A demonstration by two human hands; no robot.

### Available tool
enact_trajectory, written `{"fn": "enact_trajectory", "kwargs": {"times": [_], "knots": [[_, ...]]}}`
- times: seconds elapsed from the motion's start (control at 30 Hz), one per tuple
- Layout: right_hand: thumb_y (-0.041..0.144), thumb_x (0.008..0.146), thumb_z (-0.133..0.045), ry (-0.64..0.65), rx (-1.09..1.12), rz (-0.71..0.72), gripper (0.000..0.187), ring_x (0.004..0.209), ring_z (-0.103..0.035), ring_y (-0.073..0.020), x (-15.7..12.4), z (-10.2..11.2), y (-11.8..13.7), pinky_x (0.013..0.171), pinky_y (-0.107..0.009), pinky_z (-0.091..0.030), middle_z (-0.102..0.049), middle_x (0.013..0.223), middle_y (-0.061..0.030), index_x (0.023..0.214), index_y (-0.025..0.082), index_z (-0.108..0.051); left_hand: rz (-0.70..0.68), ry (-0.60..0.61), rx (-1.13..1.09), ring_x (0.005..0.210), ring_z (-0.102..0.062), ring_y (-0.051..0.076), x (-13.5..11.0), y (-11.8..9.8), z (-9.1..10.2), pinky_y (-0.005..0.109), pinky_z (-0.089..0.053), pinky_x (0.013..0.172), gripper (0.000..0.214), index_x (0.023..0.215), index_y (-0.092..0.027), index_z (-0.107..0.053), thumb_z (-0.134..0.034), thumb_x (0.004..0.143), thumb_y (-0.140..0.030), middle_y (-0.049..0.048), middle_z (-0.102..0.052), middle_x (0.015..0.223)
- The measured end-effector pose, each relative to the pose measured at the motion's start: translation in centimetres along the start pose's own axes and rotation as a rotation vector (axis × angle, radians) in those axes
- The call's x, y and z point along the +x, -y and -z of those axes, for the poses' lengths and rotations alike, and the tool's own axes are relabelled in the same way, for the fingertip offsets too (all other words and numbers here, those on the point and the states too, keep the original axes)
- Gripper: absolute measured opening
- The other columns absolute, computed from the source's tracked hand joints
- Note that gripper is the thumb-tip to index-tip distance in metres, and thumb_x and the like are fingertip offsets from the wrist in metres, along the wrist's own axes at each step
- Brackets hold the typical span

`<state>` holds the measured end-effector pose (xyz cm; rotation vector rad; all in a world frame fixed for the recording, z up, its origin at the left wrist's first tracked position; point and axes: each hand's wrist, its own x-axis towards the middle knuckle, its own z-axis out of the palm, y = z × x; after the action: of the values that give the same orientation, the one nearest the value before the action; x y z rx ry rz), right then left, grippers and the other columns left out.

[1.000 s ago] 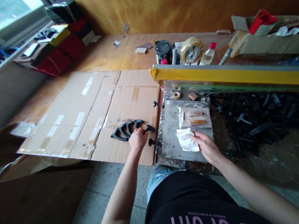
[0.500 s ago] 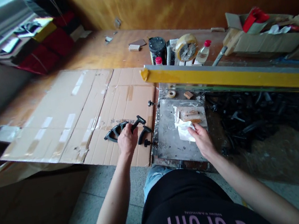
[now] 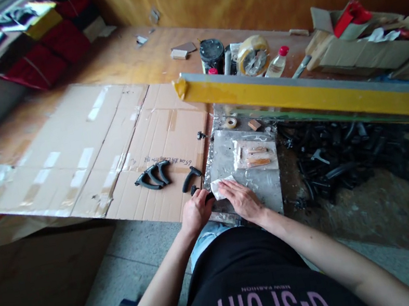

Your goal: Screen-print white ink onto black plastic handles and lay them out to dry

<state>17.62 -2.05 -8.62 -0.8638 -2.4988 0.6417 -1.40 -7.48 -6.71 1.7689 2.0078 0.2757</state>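
Observation:
My left hand [image 3: 196,213] is closed around a black T-shaped plastic handle [image 3: 209,196], most of it hidden by the fingers. Right beside it, my right hand [image 3: 243,200] grips a folded white cloth [image 3: 217,188] against the handle's far end, at the left edge of a grey metal plate [image 3: 249,182]. Several curved black handles [image 3: 153,177] lie grouped on flattened cardboard [image 3: 137,201] to the left. A single black handle [image 3: 191,177] rests closer to my hands, with a small black knob [image 3: 194,189] below it.
A clear packet of brownish strips [image 3: 255,154] lies on the plate. Behind it runs a long yellow bar [image 3: 296,92]. A pile of black parts [image 3: 339,155] covers the right side. A tape roll [image 3: 252,55], a bottle [image 3: 277,62] and an open carton [image 3: 361,54] stand at the back.
My left hand has carried the black handle right and toward me, away from the grouped handles. My right hand has brought the cloth left and down onto it. The view has shifted slightly.

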Motion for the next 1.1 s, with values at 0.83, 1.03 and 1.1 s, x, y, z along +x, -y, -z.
{"fn": "enact_trajectory", "kwargs": {"times": [0.83,1.03,1.1], "knots": [[0.032,0.093,-0.050,-0.403,0.498,-0.645,0.026,0.091,-0.069,-0.0225,-4.4,6.8,-1.9,0.081,-0.032,-0.054,-0.074,0.101,-0.0071,0.109,0.021,-0.067,-0.182,-0.019,0.135,0.088,-0.063,0.020,0.7,-3.5,-0.4,0.027,-0.042,0.069,0.014,0.087,-0.022,-0.060,-0.058,0.088,-0.036,0.0038,-0.066,0.089],[0.008,0.094,-0.038,-0.186,0.118,-0.154,0.038,0.123,-0.058,-0.0204,-3.3,2.4,-0.8,0.106,-0.037,-0.047,-0.068,0.123,-0.0077,0.115,0.020,-0.067,-0.237,-0.049,0.167,0.086,-0.060,0.020,1.0,-2.9,-1.2,0.029,-0.046,0.075,0.014,0.084,-0.020,-0.060,-0.058,0.089,-0.034,0.0053,-0.062,0.088],[0.006,0.093,-0.039,-0.133,0.070,-0.102,0.038,0.123,-0.058,-0.0211,-3.9,2.2,-0.6,0.107,-0.038,-0.046,-0.067,0.125,-0.0093,0.114,0.018,-0.068,-0.246,-0.052,0.166,0.086,-0.060,0.021,1.0,-2.9,-1.3,0.030,-0.046,0.076,0.013,0.083,-0.020,-0.060,-0.059,0.088,-0.032,0.0054,-0.062,0.087]]}}
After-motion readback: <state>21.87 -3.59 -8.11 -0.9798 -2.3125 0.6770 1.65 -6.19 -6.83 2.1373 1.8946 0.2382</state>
